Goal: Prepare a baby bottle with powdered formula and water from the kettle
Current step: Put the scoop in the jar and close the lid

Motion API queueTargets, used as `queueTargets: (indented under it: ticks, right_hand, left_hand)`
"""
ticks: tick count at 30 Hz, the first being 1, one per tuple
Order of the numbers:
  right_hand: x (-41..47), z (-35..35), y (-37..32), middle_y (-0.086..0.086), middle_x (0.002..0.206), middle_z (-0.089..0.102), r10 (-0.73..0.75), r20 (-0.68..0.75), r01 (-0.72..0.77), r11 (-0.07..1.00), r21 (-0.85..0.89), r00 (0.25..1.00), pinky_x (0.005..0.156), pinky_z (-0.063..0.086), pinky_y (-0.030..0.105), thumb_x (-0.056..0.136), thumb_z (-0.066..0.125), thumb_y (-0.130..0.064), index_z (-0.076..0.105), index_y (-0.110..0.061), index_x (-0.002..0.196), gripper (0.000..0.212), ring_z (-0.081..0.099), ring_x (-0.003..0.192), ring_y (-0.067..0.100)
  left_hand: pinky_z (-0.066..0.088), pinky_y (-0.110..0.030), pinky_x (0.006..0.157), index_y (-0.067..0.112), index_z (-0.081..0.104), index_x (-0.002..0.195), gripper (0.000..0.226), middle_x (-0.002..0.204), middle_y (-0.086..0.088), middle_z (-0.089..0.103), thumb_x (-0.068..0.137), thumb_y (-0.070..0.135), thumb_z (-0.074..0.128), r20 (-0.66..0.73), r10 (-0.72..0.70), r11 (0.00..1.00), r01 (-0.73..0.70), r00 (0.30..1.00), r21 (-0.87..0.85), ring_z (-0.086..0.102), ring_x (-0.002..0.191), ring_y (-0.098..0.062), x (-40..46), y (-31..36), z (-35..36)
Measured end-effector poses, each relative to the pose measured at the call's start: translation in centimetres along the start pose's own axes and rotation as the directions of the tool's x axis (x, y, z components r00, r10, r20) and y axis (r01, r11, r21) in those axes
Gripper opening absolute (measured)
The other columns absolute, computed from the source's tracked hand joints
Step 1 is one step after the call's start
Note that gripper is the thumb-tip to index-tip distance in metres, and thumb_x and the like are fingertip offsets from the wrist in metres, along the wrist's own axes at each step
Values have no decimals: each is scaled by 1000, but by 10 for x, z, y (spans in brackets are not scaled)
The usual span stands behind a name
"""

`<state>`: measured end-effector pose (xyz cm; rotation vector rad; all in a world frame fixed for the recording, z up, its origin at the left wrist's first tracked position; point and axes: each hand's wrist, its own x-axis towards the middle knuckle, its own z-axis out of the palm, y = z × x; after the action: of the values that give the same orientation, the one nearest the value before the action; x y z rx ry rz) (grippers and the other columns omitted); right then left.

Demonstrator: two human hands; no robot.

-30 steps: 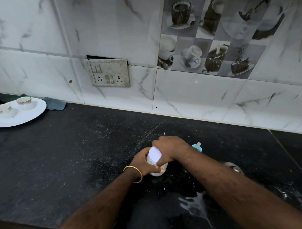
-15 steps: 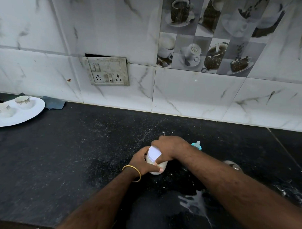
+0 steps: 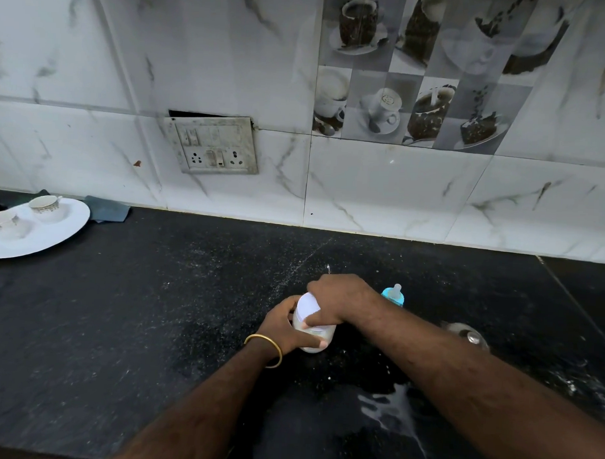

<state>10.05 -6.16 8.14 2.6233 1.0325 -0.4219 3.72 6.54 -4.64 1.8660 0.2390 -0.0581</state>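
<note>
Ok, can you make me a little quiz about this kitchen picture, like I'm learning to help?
1. True or false: both hands hold the white container on the counter.
2. Which wrist wears the gold bangle? A) left B) right C) neither
3. Fill in: two small cups sit on a white ____.

Key:
1. True. The left hand grips its side; the right hand grips its top.
2. A.
3. Plate.
</note>
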Motion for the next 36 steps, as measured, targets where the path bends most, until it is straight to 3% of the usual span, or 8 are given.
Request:
queueTargets:
  ticks: [3, 6, 9, 12, 16, 20, 25, 36]
  right_hand:
    - [2, 8, -1, 3, 117, 64, 71, -39, -70, 997, 12, 997, 71, 47, 38, 71, 56, -80, 54, -21, 126, 81, 64, 101, 26]
    - [0, 2, 7, 0, 137, 49, -76, 57, 67, 988, 141, 995, 86, 52, 45, 67, 80, -53, 33, -34, 146, 93, 54, 119, 27]
    - [-1, -1, 11, -1, 130, 50, -191, 63, 186, 979, 78, 980, 84, 53, 46, 74, 80, -34, 39, -42, 140, 78, 54, 117, 26]
    - [-1, 5, 6, 3, 126, 53, -102, 15, 101, 993, 65, 995, 77, 48, 39, 79, 72, -51, 46, -32, 137, 67, 57, 112, 25]
    - [-1, 10, 0, 6, 123, 58, 16, -65, -11, 997, 74, 998, 80, 50, 42, 76, 58, -74, 52, -22, 129, 75, 60, 108, 27]
    - [-6, 5, 6, 1, 142, 44, -69, 35, 62, 986, 152, 997, 88, 50, 46, 70, 74, -60, 26, -38, 150, 96, 49, 125, 28]
    - [-8, 4, 7, 2, 131, 49, -137, 17, 134, 986, 104, 990, 85, 52, 46, 83, 73, -41, 41, -37, 141, 67, 52, 120, 26]
    - [-7, 31, -5, 11, 128, 47, -27, -81, 46, 969, 241, 996, 80, 43, 40, 87, 67, -37, 42, -26, 141, 60, 47, 120, 31]
  left_hand:
    - [52, -10, 66, 45, 61, 104, 78, 101, 18, 71, 36, 33, 98, 7, 6, 1000, -6, 1000, 2, 66, 95, 2, 0, 0, 0]
    - [50, -8, 67, 42, 59, 108, 83, 107, 18, 68, 35, 36, 97, 6, 12, 1000, -12, 1000, 11, 62, 99, 2, 0, 1, -1]
    - [50, -7, 66, 42, 61, 106, 82, 105, 18, 69, 34, 34, 98, -7, 3, 1000, -3, 1000, 2, 64, 95, 5, 1, -1, 0]
    - [50, -7, 66, 47, 62, 101, 77, 100, 22, 70, 34, 33, 98, -9, 11, 1000, -11, 1000, -2, 64, 92, 9, 1, -2, 1]
    - [52, -10, 66, 51, 61, 101, 77, 99, 20, 71, 36, 34, 98, 2, 9, 1000, -9, 1000, -7, 65, 91, 7, 0, -1, 0]
    - [50, -9, 70, 47, 60, 104, 79, 106, 21, 68, 35, 41, 97, 1, 40, 999, -40, 999, 20, 62, 98, 7, 0, 1, 0]
    - [51, -9, 67, 51, 63, 99, 77, 99, 24, 71, 33, 34, 98, -11, 40, 999, -40, 999, -5, 65, 92, 7, 0, -2, 2]
    - [49, -7, 70, 50, 61, 103, 73, 99, 27, 69, 39, 37, 93, -16, 102, 993, -101, 995, 60, 65, 93, 8, -3, 4, -1]
